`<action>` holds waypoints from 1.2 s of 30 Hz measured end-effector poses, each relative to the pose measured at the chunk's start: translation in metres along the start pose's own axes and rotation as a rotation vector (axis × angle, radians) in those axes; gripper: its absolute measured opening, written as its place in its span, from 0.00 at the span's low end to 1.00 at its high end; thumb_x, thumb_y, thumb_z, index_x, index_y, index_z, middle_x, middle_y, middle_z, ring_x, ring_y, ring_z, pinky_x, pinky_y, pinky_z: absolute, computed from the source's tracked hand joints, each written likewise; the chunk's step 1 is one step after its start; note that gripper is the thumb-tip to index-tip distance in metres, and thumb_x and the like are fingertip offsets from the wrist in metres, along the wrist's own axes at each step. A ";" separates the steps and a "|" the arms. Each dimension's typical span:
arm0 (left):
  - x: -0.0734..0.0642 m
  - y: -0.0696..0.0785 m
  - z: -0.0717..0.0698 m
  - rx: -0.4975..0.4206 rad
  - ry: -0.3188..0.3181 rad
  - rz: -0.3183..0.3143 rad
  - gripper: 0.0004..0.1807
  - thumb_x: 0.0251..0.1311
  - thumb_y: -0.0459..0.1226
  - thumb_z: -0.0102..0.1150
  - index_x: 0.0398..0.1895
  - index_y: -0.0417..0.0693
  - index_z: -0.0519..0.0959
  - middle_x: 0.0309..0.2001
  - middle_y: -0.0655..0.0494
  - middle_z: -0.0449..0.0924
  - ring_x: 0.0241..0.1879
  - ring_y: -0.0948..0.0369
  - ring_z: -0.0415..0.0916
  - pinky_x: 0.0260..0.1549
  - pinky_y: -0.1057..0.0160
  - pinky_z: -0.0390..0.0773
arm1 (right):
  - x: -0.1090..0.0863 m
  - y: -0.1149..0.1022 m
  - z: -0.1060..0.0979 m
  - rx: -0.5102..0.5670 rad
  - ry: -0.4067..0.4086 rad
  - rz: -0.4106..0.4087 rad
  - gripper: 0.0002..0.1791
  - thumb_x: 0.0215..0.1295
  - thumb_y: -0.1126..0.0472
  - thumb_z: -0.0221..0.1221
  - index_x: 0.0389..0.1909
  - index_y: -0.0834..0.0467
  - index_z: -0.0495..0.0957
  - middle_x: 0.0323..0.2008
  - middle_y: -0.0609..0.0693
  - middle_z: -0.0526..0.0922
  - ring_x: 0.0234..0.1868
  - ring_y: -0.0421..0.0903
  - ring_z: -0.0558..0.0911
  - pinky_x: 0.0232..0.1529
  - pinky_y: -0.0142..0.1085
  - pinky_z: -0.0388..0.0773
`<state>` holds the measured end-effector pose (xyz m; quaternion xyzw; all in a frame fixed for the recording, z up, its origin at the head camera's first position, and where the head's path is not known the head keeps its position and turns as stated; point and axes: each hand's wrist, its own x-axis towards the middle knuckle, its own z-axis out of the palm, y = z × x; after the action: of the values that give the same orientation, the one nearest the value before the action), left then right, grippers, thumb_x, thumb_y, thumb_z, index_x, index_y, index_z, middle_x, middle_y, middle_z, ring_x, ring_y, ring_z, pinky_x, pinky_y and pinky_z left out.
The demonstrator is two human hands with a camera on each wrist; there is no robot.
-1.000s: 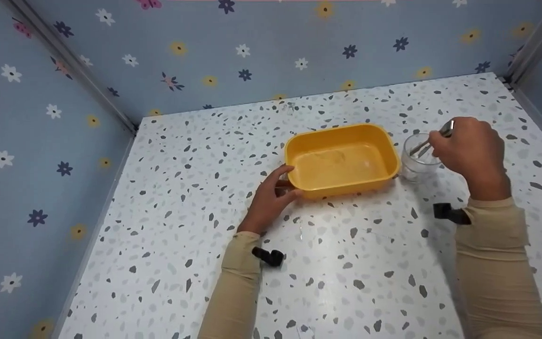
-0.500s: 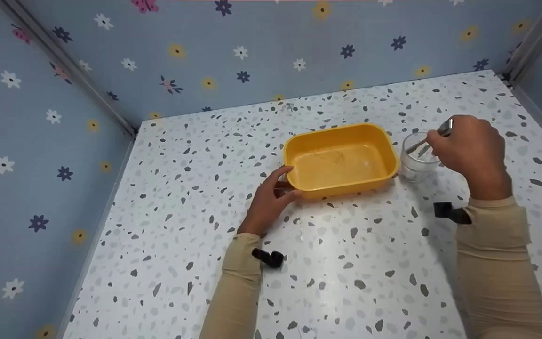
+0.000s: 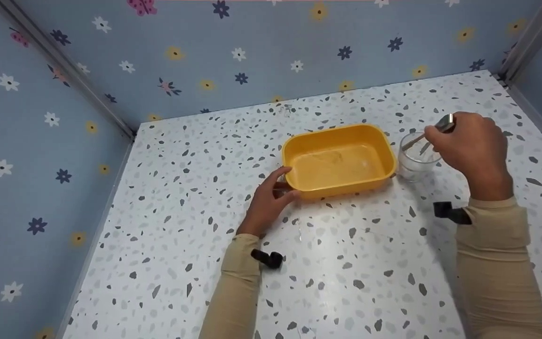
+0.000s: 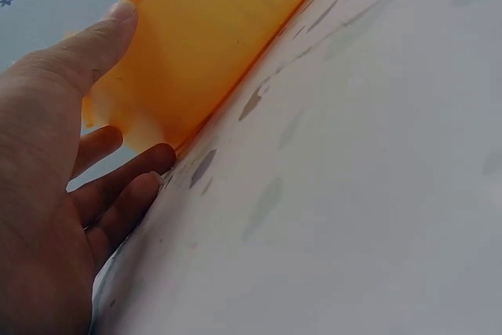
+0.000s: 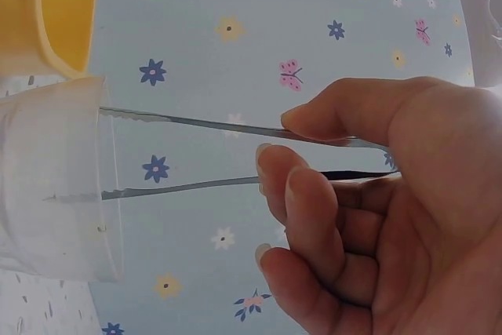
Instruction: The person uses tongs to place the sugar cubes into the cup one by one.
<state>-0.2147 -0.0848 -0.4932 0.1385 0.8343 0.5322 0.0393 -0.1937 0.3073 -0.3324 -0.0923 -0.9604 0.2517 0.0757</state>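
A yellow plastic tub (image 3: pixel 341 188) stands on the table. My left hand (image 3: pixel 268 202) holds its near left corner, thumb on the front wall and fingers round the left end. In the left wrist view the thumb presses the orange-looking wall (image 4: pixel 196 45). To the tub's right is a clear drinking glass (image 3: pixel 414 174). My right hand (image 3: pixel 473 150) grips metal tongs (image 5: pixel 212 125) between thumb and fingers, near their bent end. Both serrated tips reach inside the glass rim, spread apart. What lies deeper in the glass is hard to make out.
The white speckled tabletop (image 3: pixel 181 188) meets a flowered blue wall (image 3: pixel 271 52) at the back. Another flowered panel (image 3: pixel 31 155) borders the left side. The glass stands close beside the tub's right end.
The tips of the tongs have spread wider inside the glass, and my right hand has risen slightly. My left hand stays on the tub. The head view has shifted a little.
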 end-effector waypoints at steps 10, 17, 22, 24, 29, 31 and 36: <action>-0.001 0.000 0.001 0.002 0.005 0.018 0.40 0.57 0.57 0.67 0.73 0.65 0.65 0.52 0.60 0.81 0.47 0.63 0.78 0.49 0.58 0.78 | -0.002 0.000 -0.002 0.026 0.095 -0.016 0.25 0.69 0.43 0.54 0.38 0.64 0.80 0.35 0.64 0.84 0.32 0.58 0.77 0.27 0.47 0.65; -0.001 0.004 0.003 0.022 0.007 -0.007 0.39 0.59 0.56 0.67 0.73 0.66 0.66 0.52 0.61 0.81 0.48 0.62 0.78 0.50 0.58 0.77 | -0.009 -0.003 -0.005 0.051 0.191 -0.020 0.26 0.71 0.44 0.53 0.43 0.66 0.81 0.37 0.66 0.85 0.36 0.59 0.78 0.30 0.47 0.64; -0.002 0.002 0.004 0.006 0.009 -0.015 0.38 0.59 0.53 0.68 0.73 0.66 0.66 0.52 0.61 0.81 0.48 0.62 0.78 0.50 0.58 0.77 | -0.012 -0.007 -0.003 0.085 0.221 -0.044 0.25 0.70 0.45 0.55 0.44 0.67 0.81 0.36 0.66 0.85 0.35 0.58 0.78 0.31 0.46 0.64; -0.002 0.001 0.006 0.004 0.001 -0.023 0.38 0.59 0.53 0.68 0.73 0.67 0.66 0.52 0.61 0.81 0.48 0.62 0.77 0.51 0.58 0.77 | -0.014 -0.006 -0.003 0.099 0.225 -0.050 0.25 0.70 0.46 0.55 0.43 0.67 0.82 0.36 0.65 0.85 0.34 0.57 0.77 0.31 0.46 0.64; 0.000 0.000 0.007 0.004 -0.017 -0.016 0.39 0.59 0.55 0.67 0.74 0.67 0.65 0.52 0.61 0.81 0.49 0.61 0.78 0.52 0.57 0.77 | -0.019 -0.011 -0.003 0.123 0.235 -0.066 0.24 0.69 0.46 0.57 0.40 0.66 0.82 0.33 0.64 0.85 0.32 0.55 0.77 0.30 0.45 0.64; 0.000 0.000 0.006 0.005 -0.015 -0.008 0.40 0.58 0.56 0.67 0.74 0.66 0.65 0.53 0.61 0.81 0.50 0.61 0.77 0.52 0.56 0.77 | -0.020 -0.017 -0.002 0.136 0.250 -0.091 0.23 0.69 0.47 0.58 0.38 0.66 0.82 0.32 0.63 0.85 0.30 0.54 0.77 0.29 0.44 0.64; 0.000 0.003 0.004 0.001 -0.001 -0.024 0.40 0.58 0.57 0.66 0.74 0.66 0.65 0.53 0.60 0.81 0.48 0.60 0.78 0.51 0.56 0.77 | -0.024 -0.029 0.003 0.160 0.263 -0.153 0.23 0.69 0.46 0.58 0.36 0.66 0.82 0.28 0.62 0.83 0.28 0.54 0.76 0.29 0.44 0.64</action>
<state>-0.2130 -0.0802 -0.4927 0.1286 0.8361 0.5313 0.0459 -0.1751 0.2758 -0.3223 -0.0450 -0.9233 0.3067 0.2267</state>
